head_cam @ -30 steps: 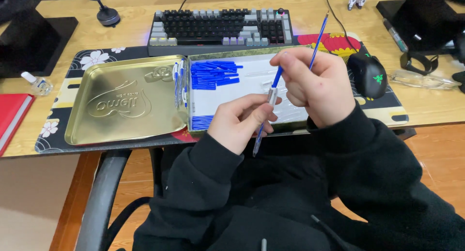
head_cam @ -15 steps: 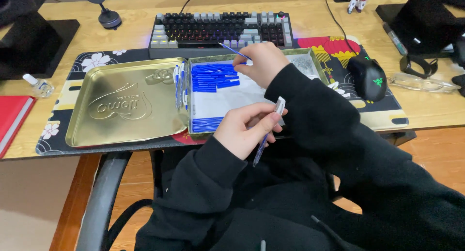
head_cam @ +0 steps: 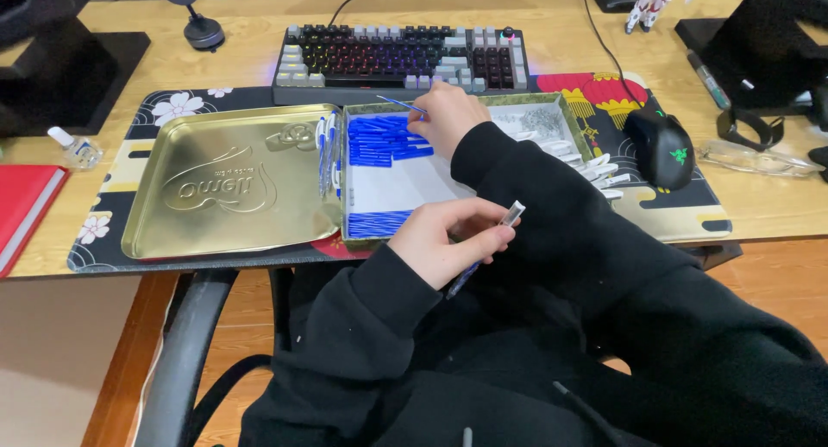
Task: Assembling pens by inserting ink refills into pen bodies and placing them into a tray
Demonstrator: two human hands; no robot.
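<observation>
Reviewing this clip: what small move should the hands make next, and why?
Probably lift the right hand with its thin blue refill back toward the pen barrel that the left hand holds near the lap; the refill is pinched over the tin's blue pile, apart from the barrel.

The left hand (head_cam: pixel 446 240) grips a pen barrel (head_cam: pixel 511 214); the right hand (head_cam: pixel 448 115) holds a thin blue refill (head_cam: pixel 398 105) over the tin (head_cam: pixel 565 111).

Partly out of sight

My right sleeve (head_cam: pixel 552 197) covers the tin (head_cam: pixel 552 102)'s middle; the pen (head_cam: pixel 470 270) is mostly hidden in my left hand (head_cam: pixel 444 240).
</observation>
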